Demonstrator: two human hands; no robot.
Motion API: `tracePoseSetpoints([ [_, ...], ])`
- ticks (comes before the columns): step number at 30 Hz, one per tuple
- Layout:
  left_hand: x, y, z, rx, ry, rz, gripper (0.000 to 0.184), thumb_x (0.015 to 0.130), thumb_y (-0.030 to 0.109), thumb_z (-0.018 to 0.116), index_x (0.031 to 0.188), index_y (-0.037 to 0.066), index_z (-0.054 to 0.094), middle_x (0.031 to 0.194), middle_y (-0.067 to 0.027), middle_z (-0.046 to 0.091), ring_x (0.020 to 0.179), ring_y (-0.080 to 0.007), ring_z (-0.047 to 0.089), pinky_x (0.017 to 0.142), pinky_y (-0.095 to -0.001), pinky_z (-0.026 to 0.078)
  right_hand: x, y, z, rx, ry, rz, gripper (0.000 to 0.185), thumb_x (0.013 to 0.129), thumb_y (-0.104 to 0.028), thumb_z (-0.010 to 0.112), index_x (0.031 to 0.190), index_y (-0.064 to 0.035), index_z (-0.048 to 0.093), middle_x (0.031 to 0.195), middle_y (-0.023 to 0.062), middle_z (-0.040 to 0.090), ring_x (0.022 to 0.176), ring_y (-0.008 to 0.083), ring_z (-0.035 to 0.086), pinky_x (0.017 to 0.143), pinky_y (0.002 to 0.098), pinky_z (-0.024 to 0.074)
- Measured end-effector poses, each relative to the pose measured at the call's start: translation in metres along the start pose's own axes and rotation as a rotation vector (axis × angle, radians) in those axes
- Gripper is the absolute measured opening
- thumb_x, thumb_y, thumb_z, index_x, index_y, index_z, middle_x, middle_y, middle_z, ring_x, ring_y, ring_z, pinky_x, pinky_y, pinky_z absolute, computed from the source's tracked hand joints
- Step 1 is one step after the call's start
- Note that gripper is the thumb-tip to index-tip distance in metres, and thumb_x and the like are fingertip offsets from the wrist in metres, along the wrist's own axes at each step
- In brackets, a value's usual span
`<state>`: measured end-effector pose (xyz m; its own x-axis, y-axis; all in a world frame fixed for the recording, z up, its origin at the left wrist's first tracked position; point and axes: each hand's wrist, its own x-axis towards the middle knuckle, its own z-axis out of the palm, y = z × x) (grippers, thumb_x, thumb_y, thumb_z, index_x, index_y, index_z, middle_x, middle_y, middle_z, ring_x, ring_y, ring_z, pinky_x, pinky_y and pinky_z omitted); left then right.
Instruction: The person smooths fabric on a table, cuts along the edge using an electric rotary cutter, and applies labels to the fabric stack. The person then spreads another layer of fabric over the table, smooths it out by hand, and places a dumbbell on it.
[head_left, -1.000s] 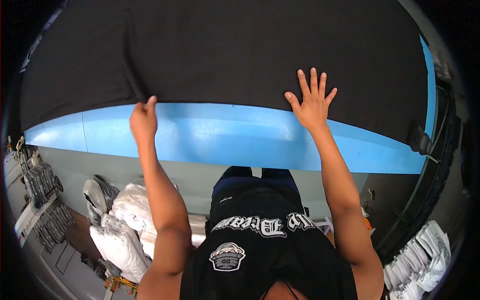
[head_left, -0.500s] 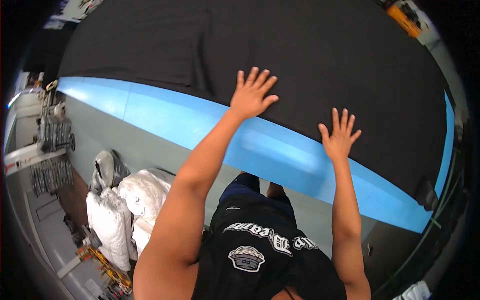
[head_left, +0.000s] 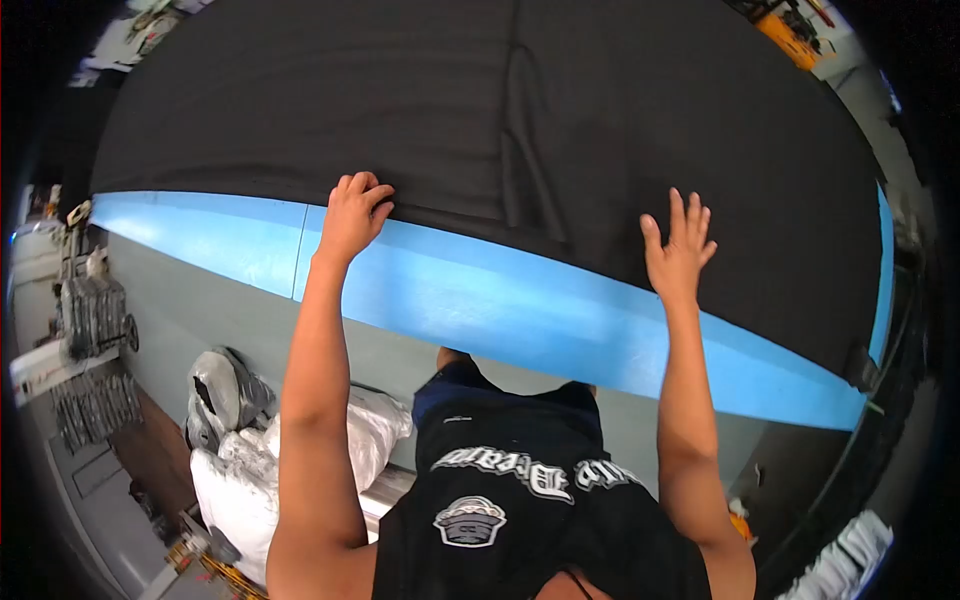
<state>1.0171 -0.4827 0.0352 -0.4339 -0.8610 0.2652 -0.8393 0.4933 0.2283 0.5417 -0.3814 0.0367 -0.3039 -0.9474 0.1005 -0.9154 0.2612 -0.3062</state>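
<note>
Fabric [head_left: 420,110], black and wide, covers most of the light-blue tabletop [head_left: 480,280]. A bare blue strip—crossed by one thin seam line—shows along the near edge, and a narrower strip shows at the right. Left hand [head_left: 355,215]: fingers bent, thumb near the index finger, positioned at the near fabric edge; whether cloth is pinched cannot be determined. Right hand [head_left: 680,250]: fingers extended and spread, palm down over the fabric near the same edge, gripping nothing. Raised creases [head_left: 528,150] run through the fabric between the hands, toward the near edge.

Markings: the black sleeveless shirt [head_left: 540,540] carries white blackletter-style lettering, inverted in view; "Dream" is legible, the adjacent word only partly. An outlined emblem [head_left: 470,522] sits beside it. Plastic-wrapped white bundles [head_left: 235,490] are located beyond the left arm, below tabletop level.
</note>
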Motion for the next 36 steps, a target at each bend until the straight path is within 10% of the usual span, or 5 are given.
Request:
tracePoseSetpoints([
  [5,0.0,-0.014,0.017,-0.127,0.037,-0.015,0.011,0.089,0.011,0.07,0.099,0.008,0.07,0.076,-0.0094,0.06,0.071,-0.0258,0.065,0.065,-0.0377,0.051,-0.004,-0.034,0.062,-0.198,-0.051,0.114,0.074,0.098,-0.07,0.037,0.157,-0.0253,0.036,0.165,0.0137,0.025,0.154,0.0391,0.013,0.113,0.0747,0.0034],
  [11,0.023,0.044,0.03,-1.508,0.115,-0.92,0.019,0.096,0.019,0.071,0.087,0.008,0.058,0.07,0.0007,0.055,0.061,-0.0109,0.063,0.055,-0.0278,0.052,-0.005,-0.024,0.068,-0.205,-0.039,0.104,0.07,0.099,-0.068,0.037,0.157,-0.0275,0.036,0.166,0.0108,0.024,0.154,0.0377,0.014,0.114,0.0733,0.003],
  [27,-0.055,-0.361,-0.075,-1.407,0.775,-0.931,0.02,0.092,0.009,0.072,0.103,0.006,0.056,0.085,-0.0058,0.064,0.074,-0.0179,0.061,0.066,-0.0342,0.054,-0.005,-0.018,0.073,-0.244,0.006,0.087,0.069,0.098,-0.066,0.044,0.156,-0.0301,0.037,0.166,0.0083,0.026,0.154,0.035,0.016,0.114,0.073,0.0061],
  [31,-0.047,-0.273,-0.036,-1.307,0.7,-0.988,0.076,0.091,0.011,0.076,0.149,0.018,0.028,0.086,-0.0085,0.064,0.075,-0.0191,0.062,0.072,-0.0357,0.057,-0.003,-0.018,0.073,-0.257,-0.012,0.086,0.069,0.098,-0.063,0.046,0.157,-0.0301,0.034,0.166,0.0079,0.025,0.155,0.0338,0.016,0.115,0.0724,0.0071],
  [36,-0.047,-0.241,-0.037,-0.986,0.434,-0.909,0.085,0.092,0.012,0.075,0.157,0.016,0.02,0.085,-0.0085,0.065,0.07,-0.0147,0.063,0.063,-0.0286,0.052,-0.001,-0.028,0.07,-0.252,-0.056,0.116,0.07,0.098,-0.065,0.045,0.157,-0.0281,0.035,0.167,0.0094,0.023,0.155,0.0341,0.014,0.114,0.0738,0.0052],
])
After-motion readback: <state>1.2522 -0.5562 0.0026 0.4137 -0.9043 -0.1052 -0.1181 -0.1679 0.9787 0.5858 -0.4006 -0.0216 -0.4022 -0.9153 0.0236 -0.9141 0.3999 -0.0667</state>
